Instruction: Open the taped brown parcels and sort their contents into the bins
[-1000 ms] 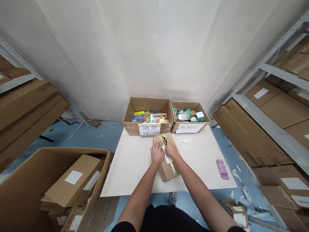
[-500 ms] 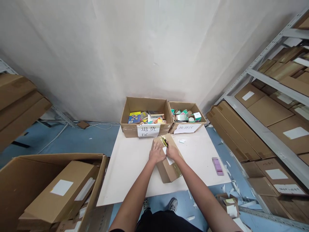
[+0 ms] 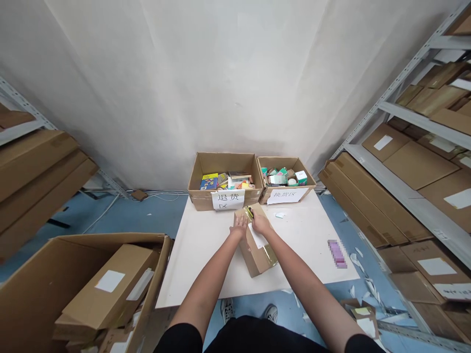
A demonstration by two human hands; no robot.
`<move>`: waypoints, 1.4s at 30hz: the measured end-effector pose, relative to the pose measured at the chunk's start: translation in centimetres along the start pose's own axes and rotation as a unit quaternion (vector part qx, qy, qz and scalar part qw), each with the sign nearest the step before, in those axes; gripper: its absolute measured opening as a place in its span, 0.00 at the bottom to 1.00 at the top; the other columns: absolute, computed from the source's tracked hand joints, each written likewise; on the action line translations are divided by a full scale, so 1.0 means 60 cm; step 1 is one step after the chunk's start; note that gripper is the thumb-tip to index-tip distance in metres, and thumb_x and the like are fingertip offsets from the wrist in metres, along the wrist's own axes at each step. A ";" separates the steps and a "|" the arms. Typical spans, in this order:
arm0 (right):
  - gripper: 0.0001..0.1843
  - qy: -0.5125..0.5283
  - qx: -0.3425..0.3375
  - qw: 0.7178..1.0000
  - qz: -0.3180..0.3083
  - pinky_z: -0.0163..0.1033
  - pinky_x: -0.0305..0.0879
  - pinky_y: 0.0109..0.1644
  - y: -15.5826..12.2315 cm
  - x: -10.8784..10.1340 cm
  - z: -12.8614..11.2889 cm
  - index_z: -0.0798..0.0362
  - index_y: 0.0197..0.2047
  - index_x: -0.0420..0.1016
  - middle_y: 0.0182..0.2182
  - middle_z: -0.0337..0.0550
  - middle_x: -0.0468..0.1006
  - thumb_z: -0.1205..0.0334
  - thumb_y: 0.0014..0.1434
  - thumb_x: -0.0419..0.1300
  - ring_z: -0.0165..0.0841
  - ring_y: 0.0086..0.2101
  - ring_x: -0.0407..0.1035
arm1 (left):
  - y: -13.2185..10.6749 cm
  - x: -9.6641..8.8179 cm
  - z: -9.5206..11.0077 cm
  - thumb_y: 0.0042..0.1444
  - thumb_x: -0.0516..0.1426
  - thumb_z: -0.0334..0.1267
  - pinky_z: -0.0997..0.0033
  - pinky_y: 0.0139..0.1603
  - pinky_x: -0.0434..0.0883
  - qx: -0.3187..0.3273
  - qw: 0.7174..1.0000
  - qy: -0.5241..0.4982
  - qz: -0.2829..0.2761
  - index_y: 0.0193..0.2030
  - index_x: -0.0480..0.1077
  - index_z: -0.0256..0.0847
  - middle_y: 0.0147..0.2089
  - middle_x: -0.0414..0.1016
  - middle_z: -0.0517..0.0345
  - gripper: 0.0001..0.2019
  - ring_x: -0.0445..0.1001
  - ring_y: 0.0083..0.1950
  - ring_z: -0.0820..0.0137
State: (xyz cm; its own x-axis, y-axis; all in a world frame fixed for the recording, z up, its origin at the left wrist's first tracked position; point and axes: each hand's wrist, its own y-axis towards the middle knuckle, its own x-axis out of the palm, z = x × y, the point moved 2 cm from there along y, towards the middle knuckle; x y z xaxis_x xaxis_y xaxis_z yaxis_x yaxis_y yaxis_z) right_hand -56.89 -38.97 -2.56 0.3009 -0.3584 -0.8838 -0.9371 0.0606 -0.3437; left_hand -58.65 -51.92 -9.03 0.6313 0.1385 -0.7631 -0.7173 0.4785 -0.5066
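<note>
A taped cardboard box [image 3: 252, 260] with a white label [image 3: 257, 237] lies at an angle on the white table [image 3: 198, 255]. My left hand [image 3: 240, 227] rests on the box's left side, fingers stretched out toward its far end. In my right hand [image 3: 260, 223] is a yellow and black box cutter [image 3: 250, 211], gripped at the far end of the box by the clear tape. Its blade is too small to make out.
Behind the box stand two open cartons with paper signs, a left carton [image 3: 198, 197] of books and a right carton [image 3: 307, 193] of small packages. A large carton [image 3: 110, 236] of parcels is at left. Shelving [image 3: 412, 117] borders the right. A blurred purple item [image 3: 337, 254] lies on the table.
My left hand has shifted back to the left edge of the box, uncovering more of the label. The right hand with the box cutter stays near the far end. The view has shifted slightly.
</note>
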 end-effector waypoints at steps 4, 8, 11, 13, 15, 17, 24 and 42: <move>0.35 -0.021 -0.013 0.999 -0.041 0.45 0.65 0.59 -0.002 -0.013 0.002 0.48 0.78 0.49 0.58 0.57 0.78 0.61 0.71 0.53 0.46 0.56 0.74 | -0.008 -0.011 0.004 0.30 0.73 0.64 0.21 0.69 0.54 -0.025 0.996 0.048 -0.069 0.81 0.29 0.38 0.80 0.11 0.39 0.81 0.13 0.78 0.36; 0.38 -0.016 -0.008 0.998 -0.060 0.45 0.65 0.59 -0.014 -0.009 0.008 0.48 0.79 0.48 0.59 0.55 0.78 0.62 0.69 0.55 0.48 0.57 0.73 | -0.019 -0.023 0.011 0.26 0.73 0.66 0.29 0.73 0.52 -0.032 0.993 0.061 -0.094 0.80 0.22 0.37 0.78 0.05 0.44 0.86 0.09 0.78 0.40; 0.37 -0.013 -0.001 0.998 -0.057 0.44 0.67 0.56 -0.028 -0.014 0.010 0.49 0.77 0.53 0.58 0.56 0.79 0.65 0.67 0.56 0.48 0.57 0.74 | -0.027 -0.027 0.015 0.24 0.73 0.66 0.29 0.73 0.54 -0.033 0.994 0.055 -0.093 0.80 0.22 0.35 0.78 0.05 0.43 0.87 0.09 0.78 0.40; 0.37 -0.017 0.007 0.998 -0.064 0.43 0.68 0.55 -0.041 -0.021 0.012 0.49 0.76 0.56 0.58 0.56 0.79 0.66 0.65 0.58 0.48 0.56 0.75 | -0.031 -0.028 0.016 0.23 0.73 0.66 0.29 0.73 0.54 -0.031 0.995 0.047 -0.087 0.80 0.21 0.34 0.78 0.06 0.42 0.88 0.09 0.77 0.39; 0.37 -0.021 0.010 0.997 -0.074 0.43 0.69 0.53 -0.061 -0.030 0.019 0.48 0.74 0.59 0.57 0.55 0.79 0.66 0.63 0.60 0.47 0.56 0.75 | -0.033 -0.028 0.015 0.24 0.72 0.67 0.31 0.74 0.53 -0.030 0.996 0.040 -0.077 0.80 0.22 0.33 0.78 0.07 0.40 0.87 0.09 0.77 0.39; 0.36 -0.026 0.013 0.996 -0.087 0.42 0.69 0.51 -0.088 -0.037 0.031 0.47 0.72 0.63 0.56 0.54 0.80 0.67 0.60 0.62 0.48 0.55 0.76 | -0.035 -0.026 0.014 0.26 0.72 0.67 0.35 0.76 0.51 -0.031 0.996 0.045 -0.070 0.80 0.22 0.33 0.78 0.07 0.39 0.86 0.09 0.78 0.42; 0.26 -0.037 0.006 0.991 -0.131 0.41 0.67 0.43 -0.257 -0.032 0.118 0.46 0.61 0.74 0.52 0.53 0.82 0.66 0.59 0.61 0.48 0.48 0.78 | -0.031 -0.023 0.008 0.26 0.73 0.66 0.34 0.75 0.54 -0.035 0.995 0.066 -0.066 0.80 0.20 0.37 0.79 0.07 0.42 0.86 0.08 0.78 0.45; 0.34 0.171 0.157 0.967 0.104 0.41 0.66 0.48 -0.381 0.039 0.266 0.48 0.78 0.48 0.48 0.50 0.83 0.60 0.71 0.49 0.43 0.45 0.78 | -0.075 -0.039 0.036 0.31 0.73 0.62 0.37 0.73 0.56 -0.052 0.987 0.149 -0.012 0.81 0.33 0.51 0.83 0.18 0.47 0.76 0.23 0.82 0.44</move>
State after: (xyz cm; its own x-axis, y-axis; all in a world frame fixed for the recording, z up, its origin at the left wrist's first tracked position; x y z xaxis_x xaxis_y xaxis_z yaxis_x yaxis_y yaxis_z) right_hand -31.94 -26.31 -1.83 -0.0141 -0.5925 -0.8055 -0.8554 0.4243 -0.2971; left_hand -56.27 -52.51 -4.07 0.5442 -0.1400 -0.8272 -0.7399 0.3846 -0.5519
